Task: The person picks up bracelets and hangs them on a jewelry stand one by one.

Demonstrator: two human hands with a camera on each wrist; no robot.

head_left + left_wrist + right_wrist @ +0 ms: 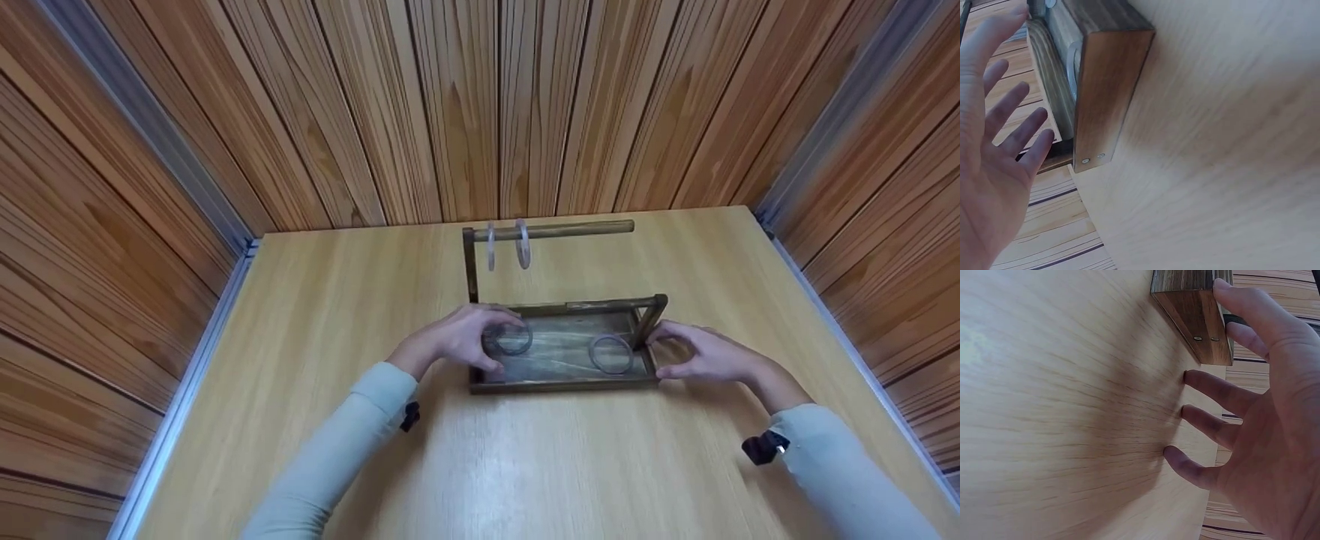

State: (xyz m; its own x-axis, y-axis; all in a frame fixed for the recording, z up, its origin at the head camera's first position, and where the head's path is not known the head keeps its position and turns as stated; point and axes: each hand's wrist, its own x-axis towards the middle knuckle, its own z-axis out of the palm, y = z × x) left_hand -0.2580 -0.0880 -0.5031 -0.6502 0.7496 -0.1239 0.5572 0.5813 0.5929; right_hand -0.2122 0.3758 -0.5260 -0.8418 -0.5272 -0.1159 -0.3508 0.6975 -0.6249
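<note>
A dark wooden bracelet stand has a shallow tray (pixel 555 386) at its base. Two pale bangles hang from its upper left bar (pixel 577 229), one of them a pinkish bangle (pixel 523 244). Inside the tray lie a bangle on the left (pixel 516 351) and another on the right (pixel 611 367). My left hand (pixel 469 335) hovers over the tray's left end, fingers spread, partly hiding the left bangle. At the other end, my right hand (pixel 705 352) touches the tray's end wall (pixel 1190 323) with the thumb, index finger near the short post (pixel 646 322). Its other fingers spread low by the tabletop.
The stand is on a light wood table (pixel 337 300). Wood-panelled walls (pixel 465 112) enclose the back and sides, with metal rails (pixel 184 367) along the side edges. A lower bar (pixel 570 307) spans the tray's back side.
</note>
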